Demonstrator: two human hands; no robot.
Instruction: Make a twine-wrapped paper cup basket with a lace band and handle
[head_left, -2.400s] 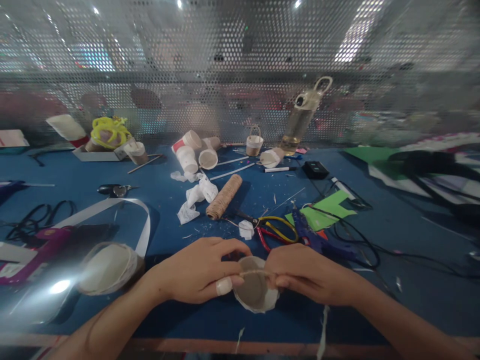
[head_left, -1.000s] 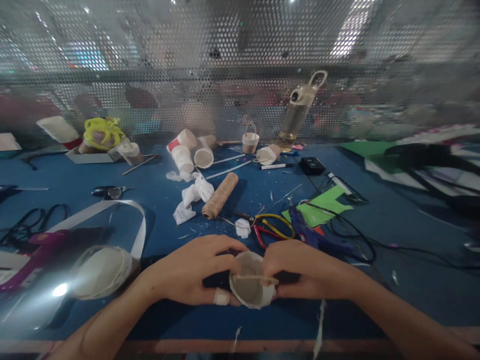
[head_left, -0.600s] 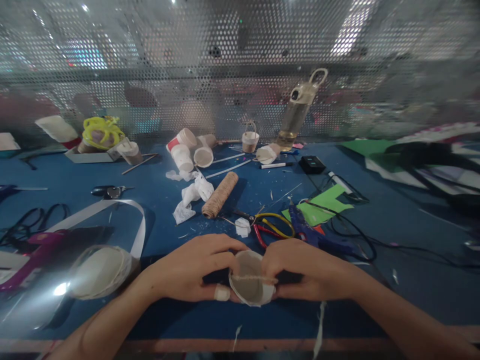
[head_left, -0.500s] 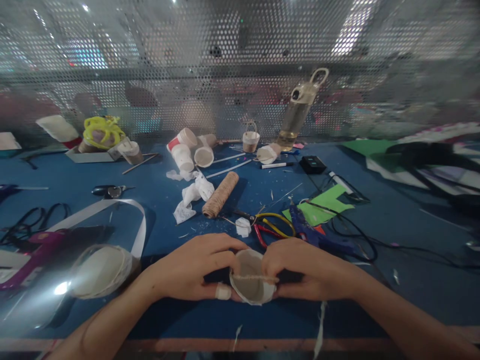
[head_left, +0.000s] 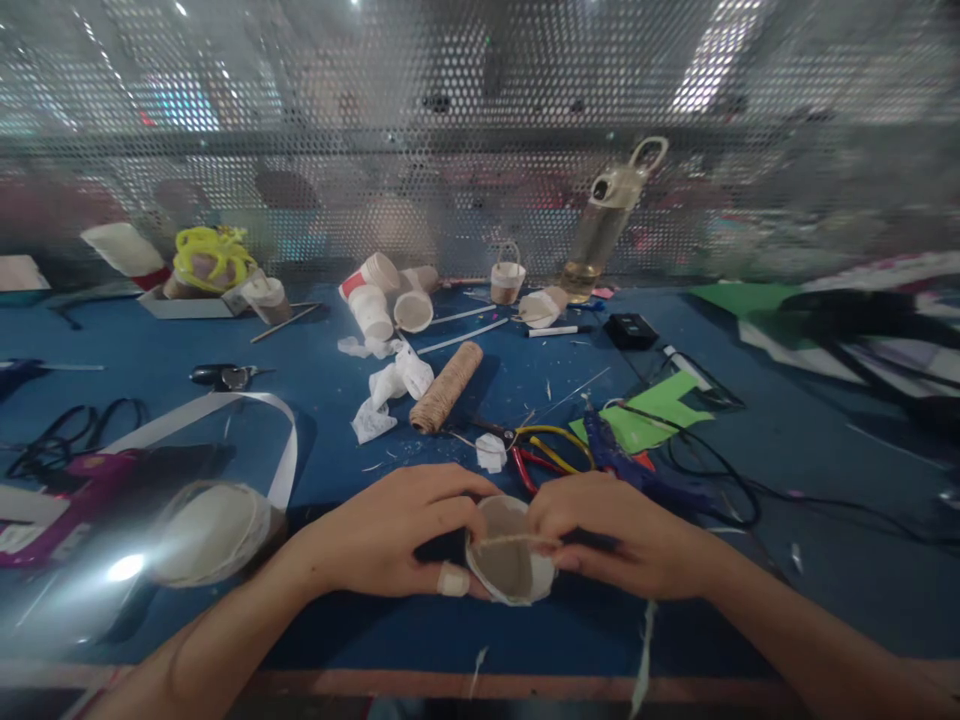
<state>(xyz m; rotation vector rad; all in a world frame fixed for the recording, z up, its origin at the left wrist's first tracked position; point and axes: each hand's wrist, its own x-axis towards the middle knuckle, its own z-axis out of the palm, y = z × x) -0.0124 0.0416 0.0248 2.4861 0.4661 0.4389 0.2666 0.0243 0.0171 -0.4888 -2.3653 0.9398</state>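
Observation:
A small paper cup (head_left: 514, 580) is between my hands, its open mouth turned up toward me. A short strand of twine (head_left: 510, 541) stretches across that mouth. My left hand (head_left: 409, 530) is closed on the cup's left side, fingers over the rim and the thumb, with a bandage on it, below. On the opposite side, my right hand (head_left: 619, 535) pinches the strand's right end at the rim. Its fingertips inside the cup are partly hidden. Just beyond lie a roll of twine (head_left: 447, 388), a crumpled white piece (head_left: 491, 453) and a red-and-yellow-handled cutting tool (head_left: 556, 446).
A blue glue gun (head_left: 611, 450) and green paper (head_left: 660, 415) lie to the right. Leftward are a large twine-rimmed cup (head_left: 214, 530) and a purple tool (head_left: 82, 500). Several paper cups (head_left: 371, 310), a small handled basket (head_left: 508, 285) and a bottle (head_left: 600, 235) stand along the mesh screen.
My right fingers have shifted slightly at the rim, and the thumb shows more clearly. The strand sits a little higher across the cup. The whole view has slid slightly rightward.

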